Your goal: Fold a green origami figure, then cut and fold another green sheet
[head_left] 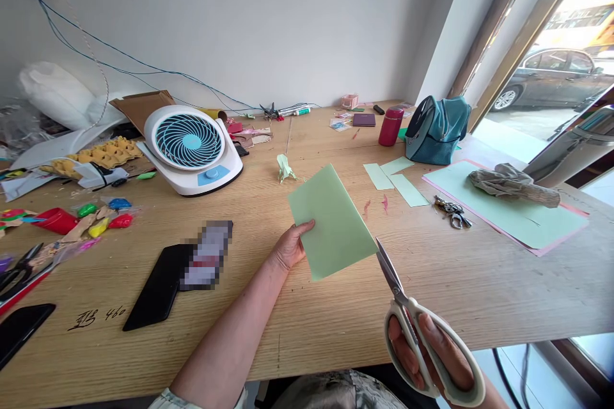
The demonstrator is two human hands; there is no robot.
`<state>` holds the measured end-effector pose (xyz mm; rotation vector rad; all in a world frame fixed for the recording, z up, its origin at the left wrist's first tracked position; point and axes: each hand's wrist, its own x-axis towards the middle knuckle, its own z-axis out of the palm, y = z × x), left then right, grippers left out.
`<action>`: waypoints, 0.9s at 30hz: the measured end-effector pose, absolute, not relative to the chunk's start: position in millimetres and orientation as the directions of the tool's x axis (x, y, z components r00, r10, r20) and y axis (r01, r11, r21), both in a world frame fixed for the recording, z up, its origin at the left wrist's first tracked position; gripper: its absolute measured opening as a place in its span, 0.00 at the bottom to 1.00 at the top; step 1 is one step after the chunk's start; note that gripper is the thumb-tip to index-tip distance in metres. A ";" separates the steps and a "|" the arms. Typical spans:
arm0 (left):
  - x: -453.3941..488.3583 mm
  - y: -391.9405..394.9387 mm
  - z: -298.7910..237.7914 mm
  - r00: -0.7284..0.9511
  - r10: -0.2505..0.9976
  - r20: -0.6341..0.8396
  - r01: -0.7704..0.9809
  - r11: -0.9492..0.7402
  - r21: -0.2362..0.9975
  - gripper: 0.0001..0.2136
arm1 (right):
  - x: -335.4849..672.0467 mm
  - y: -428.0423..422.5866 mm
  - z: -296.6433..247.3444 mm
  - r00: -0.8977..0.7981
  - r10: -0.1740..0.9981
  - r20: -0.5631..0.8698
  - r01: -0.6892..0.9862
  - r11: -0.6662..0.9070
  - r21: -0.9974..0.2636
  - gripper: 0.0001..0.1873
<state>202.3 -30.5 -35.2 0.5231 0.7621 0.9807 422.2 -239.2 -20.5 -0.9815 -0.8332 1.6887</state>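
Observation:
My left hand (290,246) pinches the left edge of a pale green sheet of paper (332,222), thumb on top, and holds it just above the wooden table (336,326). My right hand (426,351) is closed through the white handles of a pair of scissors (412,319) at the table's front edge. The blades point up and left, and their tip sits at the sheet's lower right corner. A small folded green paper figure (284,168) stands behind the sheet.
A white and blue desk fan (190,148) stands at left, with a black phone (159,286) nearer me. Green paper strips (398,182), keys (453,212), a large green sheet (513,211) with a grey cloth (513,183), a teal bag (436,130) and a red bottle (391,126) lie right.

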 end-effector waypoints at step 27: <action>200.9 -32.5 -35.8 0.399 0.866 -0.302 -0.451 0.472 0.757 0.14 | 412.8 -241.3 -17.9 -0.202 0.942 -0.268 -0.384 -0.328 -0.863 0.30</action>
